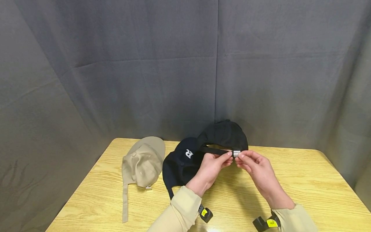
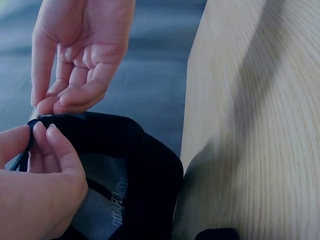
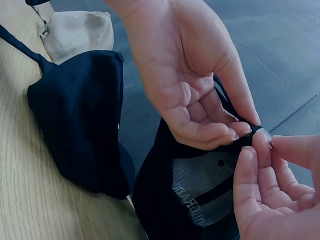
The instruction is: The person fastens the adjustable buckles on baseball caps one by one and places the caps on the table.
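Note:
A black cap (image 1: 226, 133) is held up with its back opening toward me. My left hand (image 1: 210, 169) pinches its dark strap (image 1: 215, 150) close to the silver buckle (image 1: 236, 153). From the other side, the thumb and fingers of my right hand (image 1: 258, 170) grip that buckle. The fingertips of both hands almost meet, as the right wrist view also shows. Inside the cap, a mesh lining (image 3: 205, 175) with raised lettering is visible. How the strap runs through the buckle is hidden by the fingers.
A navy cap (image 1: 179, 164) with a white letter lies on the wooden table (image 1: 304, 187), partly behind my left hand. Farther left rests a tan cap (image 1: 142, 164), its strap hanging loose toward me. Grey curtains (image 1: 145, 80) stand behind the table and at both sides.

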